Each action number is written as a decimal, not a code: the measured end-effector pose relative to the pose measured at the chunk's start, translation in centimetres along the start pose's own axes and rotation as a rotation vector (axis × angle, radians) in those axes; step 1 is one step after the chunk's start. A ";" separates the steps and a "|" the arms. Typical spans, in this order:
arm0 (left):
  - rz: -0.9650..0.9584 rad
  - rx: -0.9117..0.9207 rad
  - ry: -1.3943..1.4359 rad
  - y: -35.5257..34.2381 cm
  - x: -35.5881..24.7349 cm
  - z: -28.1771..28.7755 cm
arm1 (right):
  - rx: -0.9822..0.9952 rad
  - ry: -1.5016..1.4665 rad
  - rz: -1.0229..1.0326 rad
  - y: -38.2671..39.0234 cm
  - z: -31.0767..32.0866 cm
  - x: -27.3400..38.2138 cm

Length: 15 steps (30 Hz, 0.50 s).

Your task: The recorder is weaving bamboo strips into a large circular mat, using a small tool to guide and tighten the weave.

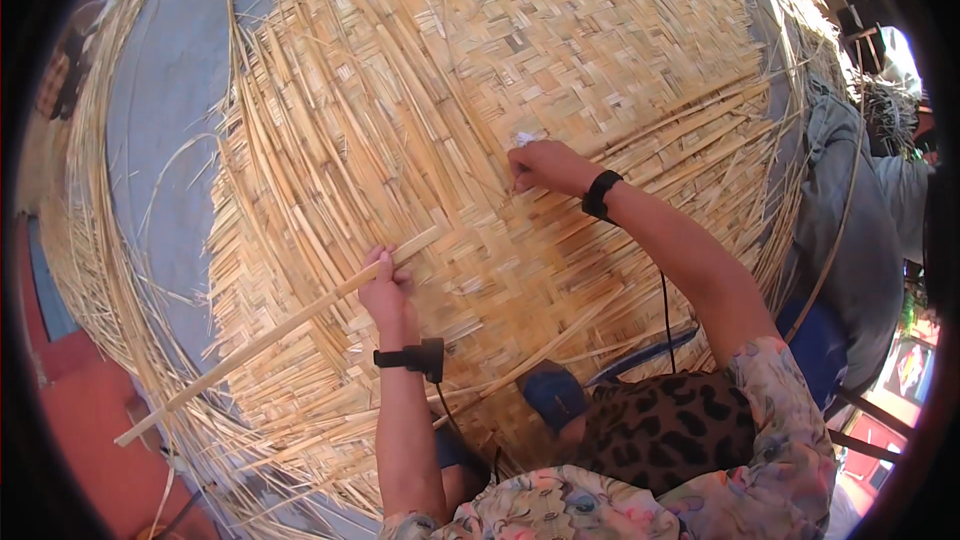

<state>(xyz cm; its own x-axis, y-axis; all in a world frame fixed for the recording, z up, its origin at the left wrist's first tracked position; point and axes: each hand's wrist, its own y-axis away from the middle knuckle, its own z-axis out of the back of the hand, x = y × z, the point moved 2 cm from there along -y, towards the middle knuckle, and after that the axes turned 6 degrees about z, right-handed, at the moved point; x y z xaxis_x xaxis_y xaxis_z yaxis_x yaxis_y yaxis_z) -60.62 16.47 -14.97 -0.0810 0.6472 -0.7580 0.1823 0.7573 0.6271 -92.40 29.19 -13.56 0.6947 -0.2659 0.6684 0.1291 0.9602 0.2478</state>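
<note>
At 8 o'clock, the L hand (383,285) has its grip closed on a long flat slat (270,338), pinched near the upper end, so the long tail goes out toward 8, past the mat's edge. Risk I see: this tail can swing and catch the loose strips (108,190) at 9, or twist out of the fingers, bc. only a short part is held. In the ctr is the woven mat (610,40); its long unwoven strips could spread or split if pressed badly. At 1 o'clock, the R hand (548,168) is at the mat w/ fingers curled; I cannot tell if its grip pinches smth. Sharp edges could cut the bare skin.

Others around, L to R: a red thing (90,380) at 8, beyond the slat's far end; grey floor (165,80) at 10; a thin cable (448,410) at 6, which may snag; a white bit (525,138) by the R hand, kind unclear; a blue shoe (555,396) at 5, blocking the near edge; grey cloth (865,240) at 3, limiting room there
</note>
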 end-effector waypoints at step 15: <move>0.108 0.313 0.304 -3.5 -8.9 6.1 | -0.200 -0.233 0.419 -4.3 -7.5 12.6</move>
<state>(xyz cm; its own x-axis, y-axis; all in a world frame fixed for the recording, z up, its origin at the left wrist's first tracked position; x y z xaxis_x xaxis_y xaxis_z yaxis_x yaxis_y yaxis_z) -54.61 7.50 -11.53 -0.3206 0.7530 -0.5747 0.4891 0.6511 0.5803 -78.88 22.35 -11.46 0.5429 0.1544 0.8255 0.0226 0.9799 -0.1981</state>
